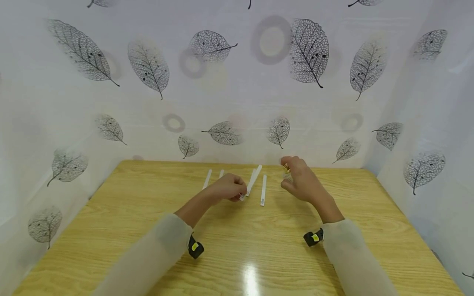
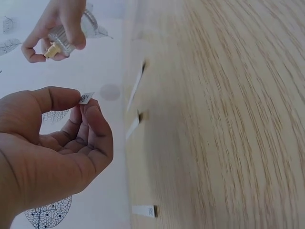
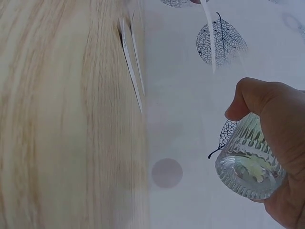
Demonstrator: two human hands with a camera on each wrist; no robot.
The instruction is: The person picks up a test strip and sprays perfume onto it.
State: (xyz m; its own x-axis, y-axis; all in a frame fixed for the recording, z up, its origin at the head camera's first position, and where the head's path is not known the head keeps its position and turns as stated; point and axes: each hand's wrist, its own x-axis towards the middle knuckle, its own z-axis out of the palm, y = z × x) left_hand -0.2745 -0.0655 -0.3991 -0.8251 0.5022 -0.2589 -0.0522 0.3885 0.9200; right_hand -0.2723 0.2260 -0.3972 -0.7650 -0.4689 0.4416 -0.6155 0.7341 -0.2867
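Observation:
My left hand (image 1: 228, 188) pinches the printed end of a white perfume test strip (image 1: 255, 177) between thumb and fingertips, above the table. The strip slants up and away to the right; in the left wrist view only its short printed tip (image 2: 86, 98) shows. My right hand (image 1: 304, 181) grips a clear ribbed glass perfume bottle (image 3: 250, 164) with a gold spray top (image 2: 52, 50), held off the table to the right of the strip. One finger lies near the spray top. In the right wrist view the bottle's round base faces the camera, with the held strip (image 3: 210, 40) beyond it.
Several more white strips lie on the wooden table (image 1: 237, 234): one strip (image 1: 263, 190) between the hands, another strip (image 1: 207, 179) left of my left hand, and others partly hidden. A leaf-patterned white curtain (image 1: 237, 94) stands behind the table and along both sides.

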